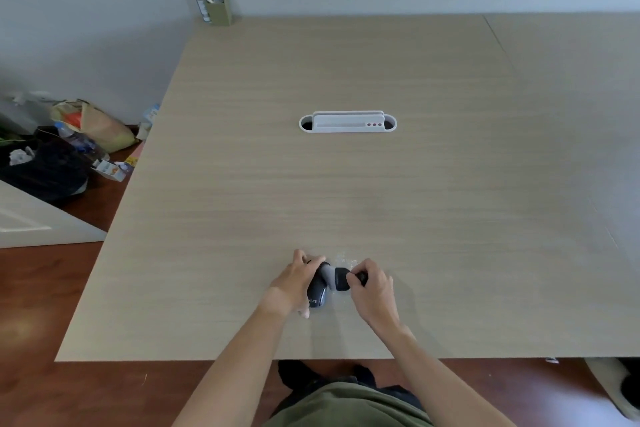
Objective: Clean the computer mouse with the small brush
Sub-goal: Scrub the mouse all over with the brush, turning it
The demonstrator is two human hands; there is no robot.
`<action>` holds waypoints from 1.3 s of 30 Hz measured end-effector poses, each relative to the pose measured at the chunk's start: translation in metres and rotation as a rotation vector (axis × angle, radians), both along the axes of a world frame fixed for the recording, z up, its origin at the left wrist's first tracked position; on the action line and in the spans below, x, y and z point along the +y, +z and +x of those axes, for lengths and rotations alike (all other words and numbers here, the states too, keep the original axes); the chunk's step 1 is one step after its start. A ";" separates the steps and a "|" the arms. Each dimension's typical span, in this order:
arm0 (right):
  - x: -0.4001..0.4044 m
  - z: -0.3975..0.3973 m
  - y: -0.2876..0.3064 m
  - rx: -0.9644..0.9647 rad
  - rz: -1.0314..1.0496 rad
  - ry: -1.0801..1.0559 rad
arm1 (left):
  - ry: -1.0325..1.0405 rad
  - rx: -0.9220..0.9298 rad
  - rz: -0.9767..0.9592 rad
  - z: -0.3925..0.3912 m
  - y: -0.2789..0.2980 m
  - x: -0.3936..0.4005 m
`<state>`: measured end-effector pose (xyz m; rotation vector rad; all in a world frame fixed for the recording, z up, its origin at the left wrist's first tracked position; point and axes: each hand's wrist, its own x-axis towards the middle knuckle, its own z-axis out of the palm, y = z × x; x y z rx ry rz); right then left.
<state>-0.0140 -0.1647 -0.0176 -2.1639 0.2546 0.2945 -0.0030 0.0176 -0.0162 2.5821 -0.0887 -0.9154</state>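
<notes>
A dark grey computer mouse point(318, 291) lies on the wooden table point(346, 184) near its front edge. My left hand point(294, 282) is wrapped around the mouse from the left and holds it. My right hand point(372, 288) pinches a small black brush point(343, 279), whose dark head touches the right side of the mouse. A crumpled piece of clear plastic wrap point(346, 258) lies just behind the brush. My fingers hide the brush handle and the front of the mouse.
A white cable-port insert point(347, 122) sits in the middle of the table. A green box point(217, 5) with items stands at the far left corner. Bags and bottles point(69, 142) clutter the floor to the left.
</notes>
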 end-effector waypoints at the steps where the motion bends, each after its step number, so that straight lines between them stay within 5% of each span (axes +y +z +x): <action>1: 0.000 -0.003 -0.002 0.007 0.010 -0.005 | 0.001 0.006 0.006 0.000 0.000 0.000; 13: 0.001 -0.015 -0.009 0.011 0.025 -0.066 | 0.072 0.001 0.068 0.001 0.001 -0.006; 18: 0.009 -0.014 -0.010 0.056 0.047 0.140 | 0.103 -0.012 0.063 0.002 -0.001 -0.008; 23: 0.005 -0.005 -0.005 0.023 0.092 -0.055 | 0.111 -0.031 0.062 0.000 -0.005 -0.007; 27: -0.003 0.000 0.001 0.227 0.324 0.040 | 0.105 -0.030 0.065 0.001 -0.006 -0.008; 29: -0.004 0.000 -0.003 0.278 0.244 0.116 | 0.099 -0.030 0.069 0.001 -0.006 -0.008; 33: -0.006 0.001 -0.007 0.103 0.033 -0.078 | 0.086 -0.040 0.090 0.001 -0.007 -0.008; 39: -0.008 0.000 -0.004 0.072 0.142 -0.058 | 0.190 -0.061 0.041 -0.004 -0.007 -0.013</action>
